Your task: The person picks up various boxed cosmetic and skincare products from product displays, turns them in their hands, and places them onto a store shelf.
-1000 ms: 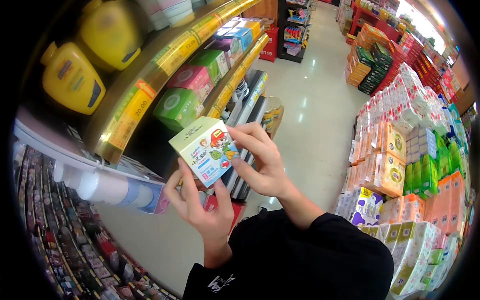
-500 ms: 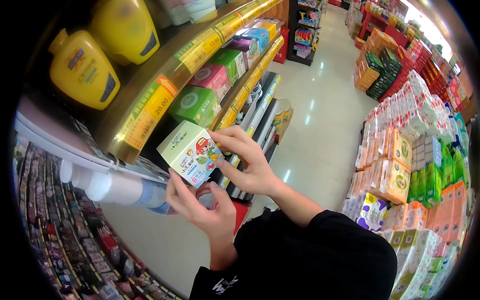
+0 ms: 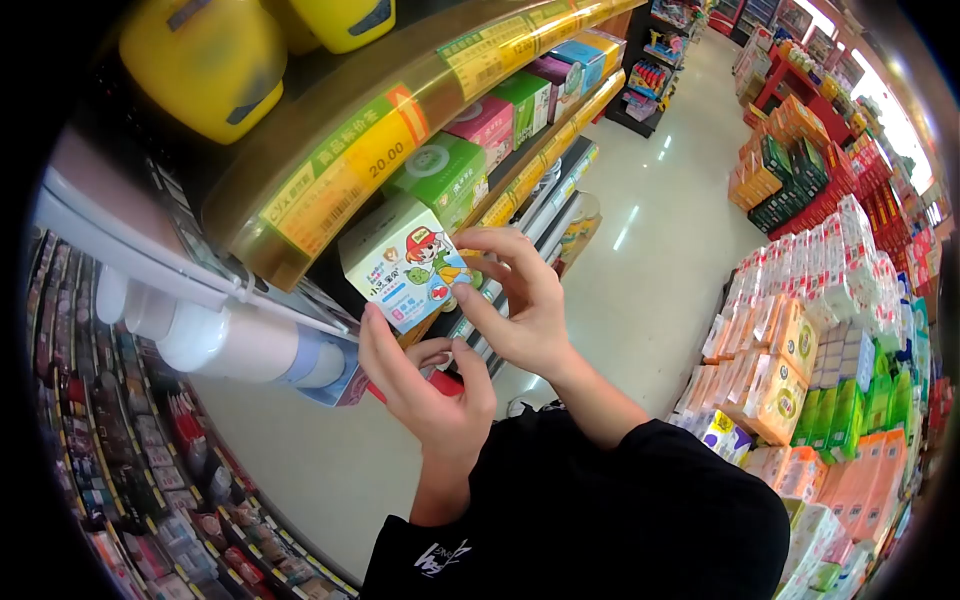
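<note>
Bringing the white box (image 3: 398, 268) in beside the green box (image 3: 437, 168), just past the fingertips, so apparently adding it to the row on the shelf (image 3: 545, 160). Curving the right hand (image 3: 527, 305) at its side edge (pinching or merely touching, cannot tell). Spreading the left hand (image 3: 435, 395) just below, fanning fingers farther off than half a second ago.

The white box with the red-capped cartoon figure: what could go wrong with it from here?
It might slip: the right hand has its fingers only at one side of the white box, and the left hand is spread near its lower edge, so a loose grip could let it fall.
It might also nudge the green box just beyond it; whether the two touch is hard to tell.
</note>
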Motion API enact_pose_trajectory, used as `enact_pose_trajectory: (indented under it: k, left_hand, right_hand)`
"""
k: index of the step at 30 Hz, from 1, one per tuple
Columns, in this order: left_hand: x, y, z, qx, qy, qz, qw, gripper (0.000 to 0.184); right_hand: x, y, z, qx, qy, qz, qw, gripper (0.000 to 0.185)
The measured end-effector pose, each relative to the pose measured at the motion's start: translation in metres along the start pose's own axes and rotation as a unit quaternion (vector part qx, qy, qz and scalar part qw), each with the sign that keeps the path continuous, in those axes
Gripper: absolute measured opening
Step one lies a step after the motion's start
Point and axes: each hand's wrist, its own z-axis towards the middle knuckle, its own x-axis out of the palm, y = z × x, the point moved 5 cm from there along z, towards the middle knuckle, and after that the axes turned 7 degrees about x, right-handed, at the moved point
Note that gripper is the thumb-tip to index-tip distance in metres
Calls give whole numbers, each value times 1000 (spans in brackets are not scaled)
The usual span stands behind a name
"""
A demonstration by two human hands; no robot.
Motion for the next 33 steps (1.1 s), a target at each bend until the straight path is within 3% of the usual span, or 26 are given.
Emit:
enact_pose_trajectory:
  k: [9,18,27,33]
  left_hand:
    - [5,9,-4,-31,24,31,999,81]
    - [15,15,-5,-8,38,60,997,78]
    - [17,20,1,-20,45,31,998,76]
    - [18,17,3,-102,44,-53,992,72]
  right_hand:
    - [5,-11,5,35,-20,-47,998,39]
    - [3,-15,9,-79,-61,-213,972,36]
    - [3,-22,3,-31,-13,-227,973,41]
    - [2,-23,-6,24,29,-228,973,47]
